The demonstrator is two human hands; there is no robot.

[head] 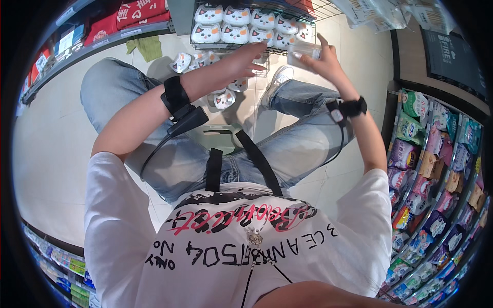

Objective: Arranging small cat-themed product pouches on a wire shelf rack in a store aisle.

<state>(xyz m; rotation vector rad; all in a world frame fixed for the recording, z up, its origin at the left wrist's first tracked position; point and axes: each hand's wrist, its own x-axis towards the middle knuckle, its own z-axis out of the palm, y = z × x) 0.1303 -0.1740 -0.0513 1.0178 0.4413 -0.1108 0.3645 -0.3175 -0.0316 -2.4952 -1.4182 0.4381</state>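
Note:
My left hand [246, 61] reaches across in front of a wire shelf rack [215, 48], its fingers apart and nothing visible in them. My right hand [327, 63] grips a clear plastic container [296, 50], blurred, close to the rack's right front corner. White cat-face containers [235, 34] with orange patches and pink noses stand in two rows on the rack. Below my left forearm, several more cat-face containers [224, 99] lie on the tiled floor; my arm partly hides them.
A green cloth [148, 48] lies on the floor at the upper left. Between my legs is a pale green plastic object [219, 139]. Red packs [131, 17] fill the left shelf. Shelves of soft packages [420, 184] line the right, and bagged goods [373, 13] hang above.

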